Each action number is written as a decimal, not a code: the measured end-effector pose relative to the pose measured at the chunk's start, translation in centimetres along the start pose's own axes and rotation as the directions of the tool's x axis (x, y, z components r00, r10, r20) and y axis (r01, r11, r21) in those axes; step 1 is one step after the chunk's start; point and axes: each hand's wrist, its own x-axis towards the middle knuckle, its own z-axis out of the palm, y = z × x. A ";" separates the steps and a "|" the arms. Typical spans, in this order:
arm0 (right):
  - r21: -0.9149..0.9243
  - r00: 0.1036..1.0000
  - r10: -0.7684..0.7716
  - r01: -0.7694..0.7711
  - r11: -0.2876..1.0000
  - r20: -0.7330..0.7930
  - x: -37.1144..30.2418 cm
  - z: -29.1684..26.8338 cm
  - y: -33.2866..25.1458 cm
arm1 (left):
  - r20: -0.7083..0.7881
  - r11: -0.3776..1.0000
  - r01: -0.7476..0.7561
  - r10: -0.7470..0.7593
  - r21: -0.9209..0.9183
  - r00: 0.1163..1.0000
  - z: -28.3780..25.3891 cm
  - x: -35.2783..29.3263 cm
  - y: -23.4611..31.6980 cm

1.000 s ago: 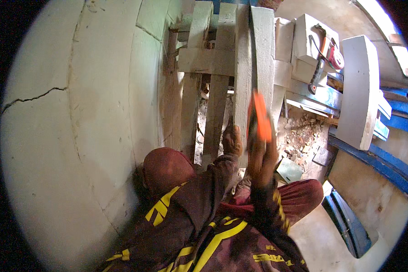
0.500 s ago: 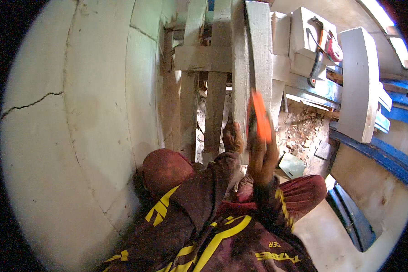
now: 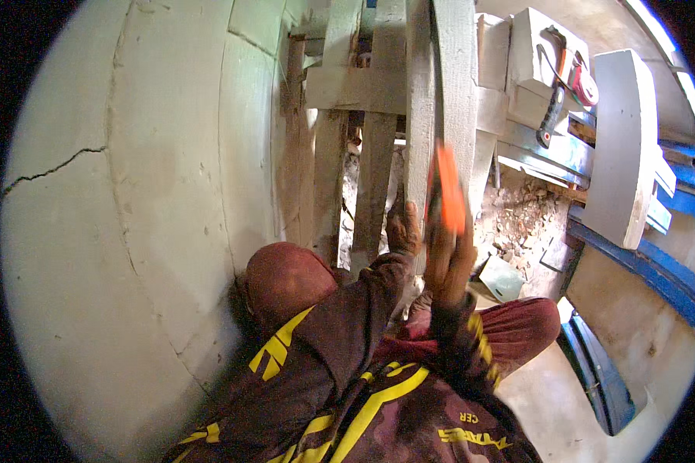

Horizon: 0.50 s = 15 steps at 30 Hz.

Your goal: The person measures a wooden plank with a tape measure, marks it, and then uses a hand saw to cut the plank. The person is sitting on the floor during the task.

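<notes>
A handsaw with an orange handle [image 3: 450, 193] is in my right hand [image 3: 449, 258], fingers closed around the grip; motion smears the handle. Its dark blade [image 3: 439, 85], seen edge-on, runs away from me along a long pale block [image 3: 459, 85]. A narrow strip [image 3: 418, 116] of the same pale material lies left of the blade. My left hand [image 3: 404, 230] presses against that strip near its close end, its thumb along the edge. Most of its other fingers are hidden, so its grip is unclear. Under the block are the slats of a wooden pallet [image 3: 347, 91].
A hacksaw [image 3: 552, 108] and a red tape measure [image 3: 584, 85] lie on a white block [image 3: 527, 58] at the far right. Another white block [image 3: 618, 147] stands beside blue metal pieces [image 3: 641, 270]. Rubble [image 3: 521, 216] covers the ground near my right knee. A cracked pale wall [image 3: 147, 193] rises at left.
The handsaw and my right hand have shifted slightly away from me along the block. My left hand keeps its place on the strip. The whole view has shifted a little.
</notes>
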 end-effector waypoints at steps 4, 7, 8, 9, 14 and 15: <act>0.272 0.991 0.104 -0.123 0.954 0.086 -4.4 -1.3 -2.6 | 0.023 0.996 -0.087 0.086 0.019 0.996 -0.1 -0.4 0.4; 0.131 0.998 0.002 -0.010 0.991 0.057 5.8 0.0 -1.2 | -0.022 0.995 -0.087 0.088 0.048 0.996 0.0 -0.1 0.0; 0.074 0.997 -0.041 0.037 0.997 0.058 9.4 0.6 0.0 | -0.024 0.996 -0.017 0.019 0.082 1.000 0.1 0.0 -0.2; 0.136 0.995 0.029 -0.041 0.990 0.091 12.3 1.3 1.0 | -0.032 0.990 -0.140 0.141 0.026 0.990 0.1 0.0 -0.4; -0.037 0.999 -0.032 0.032 0.999 0.015 4.2 1.2 1.8 | 0.050 0.992 0.105 -0.102 -0.065 0.994 0.1 0.2 -1.3; 0.108 0.994 0.062 -0.072 0.992 0.086 -0.4 -0.3 0.9 | 0.060 0.997 0.042 -0.038 -0.060 0.997 0.0 0.2 -1.4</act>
